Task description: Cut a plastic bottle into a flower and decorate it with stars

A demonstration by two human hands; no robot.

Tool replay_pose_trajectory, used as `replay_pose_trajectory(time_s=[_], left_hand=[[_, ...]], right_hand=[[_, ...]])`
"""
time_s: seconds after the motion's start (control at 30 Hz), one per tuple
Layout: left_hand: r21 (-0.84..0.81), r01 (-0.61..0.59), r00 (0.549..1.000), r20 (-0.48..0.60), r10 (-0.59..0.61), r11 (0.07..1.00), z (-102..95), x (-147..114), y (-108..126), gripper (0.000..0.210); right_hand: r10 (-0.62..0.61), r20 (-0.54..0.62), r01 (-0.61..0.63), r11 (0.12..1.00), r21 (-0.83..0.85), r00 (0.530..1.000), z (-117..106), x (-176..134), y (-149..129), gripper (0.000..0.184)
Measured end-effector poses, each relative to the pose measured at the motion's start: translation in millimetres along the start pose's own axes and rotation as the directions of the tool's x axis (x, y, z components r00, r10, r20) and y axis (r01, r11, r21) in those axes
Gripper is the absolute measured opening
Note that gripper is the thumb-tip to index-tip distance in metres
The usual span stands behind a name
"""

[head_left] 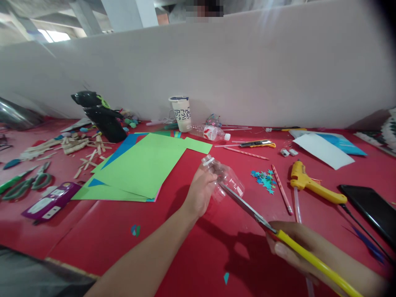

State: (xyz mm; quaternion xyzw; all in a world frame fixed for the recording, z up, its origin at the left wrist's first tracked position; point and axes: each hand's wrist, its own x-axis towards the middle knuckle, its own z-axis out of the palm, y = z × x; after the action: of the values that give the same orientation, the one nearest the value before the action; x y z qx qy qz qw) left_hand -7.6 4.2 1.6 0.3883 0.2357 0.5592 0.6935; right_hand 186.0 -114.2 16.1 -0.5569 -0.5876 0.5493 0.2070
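Note:
My left hand (200,187) grips the neck end of a clear plastic bottle piece (230,181), its fingers wrapped round it above the red table. Its threaded mouth points up and away from me. In my right hand (297,243) is a pair of scissors (247,208) with yellow handles. The long metal blades reach left to the bottle piece, with their tips against or just over the plastic beside my left thumb. Whether the blades are cutting into it I cannot tell. The right fingers are partly hidden behind the handles.
Green paper sheets (145,165) lie left of my hands. A yellow glue gun (315,185), star sequins (264,180) and a phone (371,210) are to the right. Behind are a cutter knife (258,144), another bottle (210,133) and a white cup (182,113). A purple power strip (52,202) lies left.

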Motion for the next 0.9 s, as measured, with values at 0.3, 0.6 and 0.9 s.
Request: replay_pose_trajectory(time_s=[0.3, 0.6, 0.9], left_hand=[[0.116, 0.016, 0.995, -0.105, -0.003, 0.993, 8.1, -1, 3, 0.019], [0.034, -0.002, 0.99, -0.14, 0.006, 0.999, 0.9, 6, 6, 0.013], [0.025, 0.008, 0.983, -0.185, -0.003, 1.0, 7.5, 4, 6, 0.009]], right_hand=[[-0.101, 0.079, 0.107, 0.992, -0.073, 0.992, -5, 7, 10, 0.056], [0.008, -0.014, -0.007, 1.0, 0.021, 1.0, -6, -4, -7, 0.062], [-0.081, 0.154, 0.063, 0.991, 0.118, 0.985, -10, -1, 10, 0.056]])
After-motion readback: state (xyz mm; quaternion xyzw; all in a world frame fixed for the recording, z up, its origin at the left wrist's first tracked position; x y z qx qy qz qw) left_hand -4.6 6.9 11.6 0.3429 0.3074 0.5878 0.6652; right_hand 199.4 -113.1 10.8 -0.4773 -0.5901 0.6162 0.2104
